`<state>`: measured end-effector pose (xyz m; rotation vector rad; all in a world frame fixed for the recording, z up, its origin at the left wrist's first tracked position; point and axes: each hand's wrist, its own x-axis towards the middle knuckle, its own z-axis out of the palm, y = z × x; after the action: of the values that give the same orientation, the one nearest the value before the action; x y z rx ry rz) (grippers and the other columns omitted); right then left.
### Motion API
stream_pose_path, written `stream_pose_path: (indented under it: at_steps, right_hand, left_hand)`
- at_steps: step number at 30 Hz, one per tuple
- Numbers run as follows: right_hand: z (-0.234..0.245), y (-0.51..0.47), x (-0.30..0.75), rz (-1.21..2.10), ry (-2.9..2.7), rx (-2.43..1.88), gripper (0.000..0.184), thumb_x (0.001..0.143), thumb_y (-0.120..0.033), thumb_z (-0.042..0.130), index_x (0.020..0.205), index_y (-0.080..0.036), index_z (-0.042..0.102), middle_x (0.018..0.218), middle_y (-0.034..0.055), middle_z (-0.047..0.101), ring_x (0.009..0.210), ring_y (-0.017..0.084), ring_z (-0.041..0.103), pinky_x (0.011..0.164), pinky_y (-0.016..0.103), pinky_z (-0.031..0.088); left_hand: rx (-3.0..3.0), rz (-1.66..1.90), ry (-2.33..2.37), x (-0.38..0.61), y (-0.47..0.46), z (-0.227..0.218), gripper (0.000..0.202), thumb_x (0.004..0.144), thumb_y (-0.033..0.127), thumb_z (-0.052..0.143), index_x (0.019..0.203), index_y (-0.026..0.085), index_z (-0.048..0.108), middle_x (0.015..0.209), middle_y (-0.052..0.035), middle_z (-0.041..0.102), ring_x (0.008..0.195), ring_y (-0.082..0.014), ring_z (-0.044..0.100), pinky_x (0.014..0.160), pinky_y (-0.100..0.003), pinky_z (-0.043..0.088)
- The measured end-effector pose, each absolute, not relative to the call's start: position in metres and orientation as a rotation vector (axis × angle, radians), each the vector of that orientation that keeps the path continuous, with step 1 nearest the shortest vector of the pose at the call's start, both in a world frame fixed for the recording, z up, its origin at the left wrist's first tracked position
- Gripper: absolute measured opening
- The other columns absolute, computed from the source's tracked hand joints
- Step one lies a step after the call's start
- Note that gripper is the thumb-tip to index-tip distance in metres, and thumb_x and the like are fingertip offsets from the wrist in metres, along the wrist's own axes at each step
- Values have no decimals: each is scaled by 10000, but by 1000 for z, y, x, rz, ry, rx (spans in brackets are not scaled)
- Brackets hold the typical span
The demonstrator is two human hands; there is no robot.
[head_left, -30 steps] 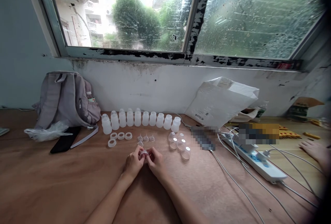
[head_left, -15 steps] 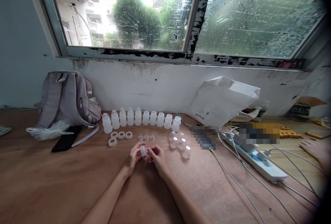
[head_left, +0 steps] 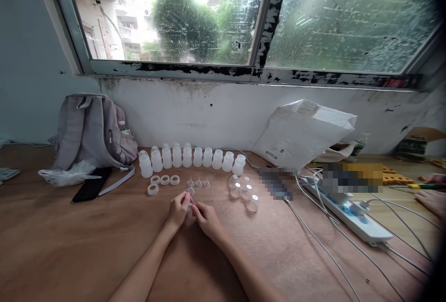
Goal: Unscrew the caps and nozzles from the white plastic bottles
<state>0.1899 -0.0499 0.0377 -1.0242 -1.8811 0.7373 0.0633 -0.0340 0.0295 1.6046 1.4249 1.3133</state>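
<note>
My left hand point(head_left: 179, 210) and my right hand point(head_left: 206, 216) are closed close together above the table. Between their fingertips is a translucent bottle nipple with its collar ring point(head_left: 190, 207), mostly hidden by the fingers. Just beyond lie several clear nipples point(head_left: 198, 183) on the wood. To the left are several white collar rings point(head_left: 153, 189). Clear domed caps point(head_left: 251, 204) sit in a group on the right. Behind stands a curved row of frosted baby bottles point(head_left: 177, 157); those at the left carry domed tops, those at the right have open necks.
A grey backpack point(head_left: 90, 130), a plastic bag point(head_left: 68, 174) and a black flat item point(head_left: 91, 186) lie left. Right are a white packing bag point(head_left: 301, 130), a power strip point(head_left: 365, 227) with cables and a blurred-out item point(head_left: 277, 183). Another person's hand point(head_left: 430, 202) rests far right.
My hands have drawn closer together and turned, so the nipple and ring show less. One nipple near my left fingertips shows more. At far right, a yellow-handled tool now appears by the other person's hand.
</note>
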Motion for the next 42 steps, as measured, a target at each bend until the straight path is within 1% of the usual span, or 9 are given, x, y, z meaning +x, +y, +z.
stream_pose_path:
  at_steps: [8, 14, 16, 18, 21, 27, 35, 38, 42]
  right_hand:
    - [39, -54, 178, 716, -1839, -1029, 334, 812, -290, 390, 535, -160, 526, 497, -17, 493, 474, 101, 436, 490, 200, 312]
    - [36, -56, 179, 762, -1816, -1010, 345, 815, -334, 388, 549, -158, 519, 514, -16, 490, 486, 100, 436, 497, 198, 316]
    - [35, -54, 183, 776, -1802, -1019, 341, 814, -349, 393, 561, -160, 521, 510, -18, 490, 481, 99, 436, 489, 196, 321]
    - [32, -49, 188, 781, -1751, -1053, 331, 809, -366, 402, 576, -164, 522, 492, -21, 484, 467, 98, 435, 472, 195, 323]
    - [29, -37, 201, 769, -1591, -1143, 332, 805, -401, 395, 604, -168, 519, 499, -17, 494, 434, 96, 434, 434, 196, 324]
    - [24, -15, 225, 834, -1315, -1246, 331, 759, -476, 427, 707, -166, 533, 584, -5, 518, 370, 85, 434, 357, 196, 333]
    - [15, -7, 231, 976, -1125, -1227, 340, 701, -497, 484, 693, -160, 521, 575, -11, 510, 355, 78, 439, 309, 181, 342]
    - [14, -7, 231, 981, -1120, -1217, 331, 709, -487, 482, 693, -158, 520, 575, -10, 510, 348, 73, 436, 306, 179, 338]
    - [15, -8, 231, 973, -1106, -1241, 340, 710, -493, 476, 705, -157, 529, 571, -13, 511, 340, 71, 431, 305, 179, 333]
  left_hand:
    - [1577, 1321, 1422, 56, -23, 32, 308, 718, 351, 374, 508, 170, 507, 435, 28, 444, 418, -101, 398, 429, -200, 286]
    - [1594, 1316, 1374, 56, -28, 31, 333, 758, 348, 353, 538, 158, 515, 476, 10, 504, 422, -102, 443, 421, -196, 328]
    - [1612, 1331, 1361, 57, -31, 34, 315, 770, 353, 365, 597, 158, 542, 548, -4, 560, 481, -114, 498, 461, -199, 370]
    - [1668, 1373, 1402, 56, -30, 38, 268, 779, 346, 378, 724, 165, 567, 678, -20, 615, 593, -130, 557, 536, -204, 413]
    - [1852, 1380, 1583, 55, -16, 49, 249, 802, 320, 353, 881, 182, 544, 825, -34, 633, 711, -137, 588, 627, -215, 440]
    - [2079, 1176, 1723, 62, 45, 82, 239, 786, 261, 390, 981, 222, 524, 821, -19, 627, 719, -155, 582, 678, -253, 422]
    - [2196, 774, 1844, 82, 118, 100, 435, 756, 236, 444, 1189, 258, 398, 876, -59, 625, 781, -225, 577, 675, -306, 408]
    - [2197, 737, 1881, 89, 130, 97, 400, 754, 249, 457, 1153, 237, 432, 867, -73, 613, 767, -227, 571, 659, -312, 412]
    - [2229, 842, 1899, 97, 126, 93, 210, 766, 244, 452, 955, 229, 541, 875, -56, 563, 777, -197, 550, 665, -296, 419]
